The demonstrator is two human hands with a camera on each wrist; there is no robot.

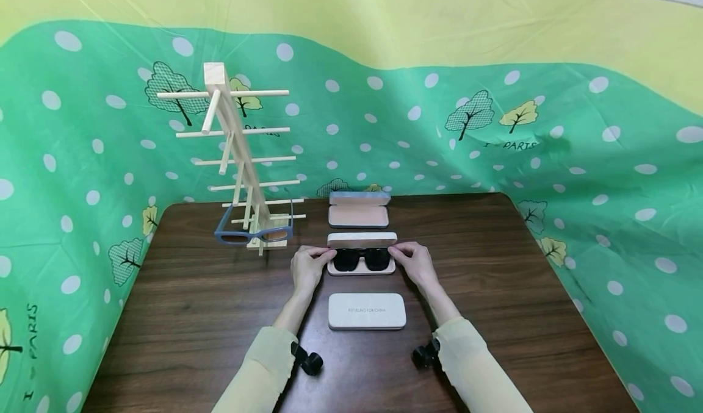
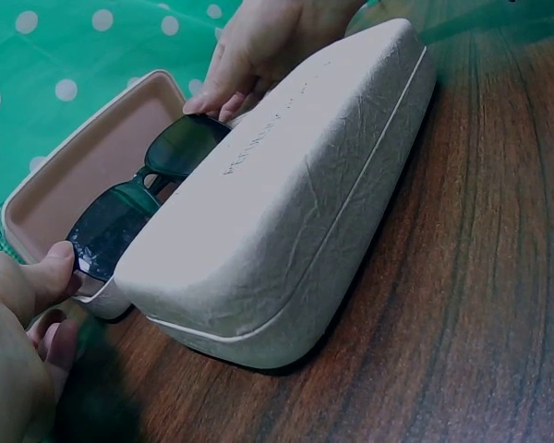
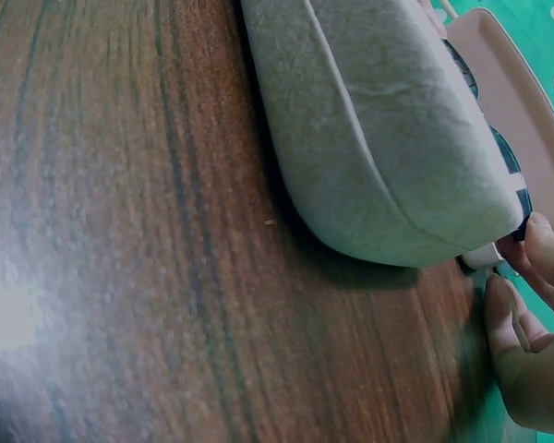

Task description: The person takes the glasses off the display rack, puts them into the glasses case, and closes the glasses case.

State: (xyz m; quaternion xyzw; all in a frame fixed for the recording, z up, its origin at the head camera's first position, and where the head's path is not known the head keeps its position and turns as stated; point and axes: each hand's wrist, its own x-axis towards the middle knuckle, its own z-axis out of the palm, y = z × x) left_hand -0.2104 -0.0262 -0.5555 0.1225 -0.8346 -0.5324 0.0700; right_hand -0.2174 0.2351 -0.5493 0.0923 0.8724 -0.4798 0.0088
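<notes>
Black sunglasses [image 1: 348,259] between the two hands [image 1: 307,269] [image 1: 417,263]

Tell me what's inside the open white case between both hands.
Black sunglasses lie in or just over the white case, the left hand and right hand holding their ends. They partly cover it, so anything directly beneath is hidden.

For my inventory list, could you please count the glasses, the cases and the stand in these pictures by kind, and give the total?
Open glasses cases: 2
Closed glasses case: 1
Black sunglasses: 1
Blue-framed glasses: 1
Wooden display stand: 1
Total: 6
</notes>
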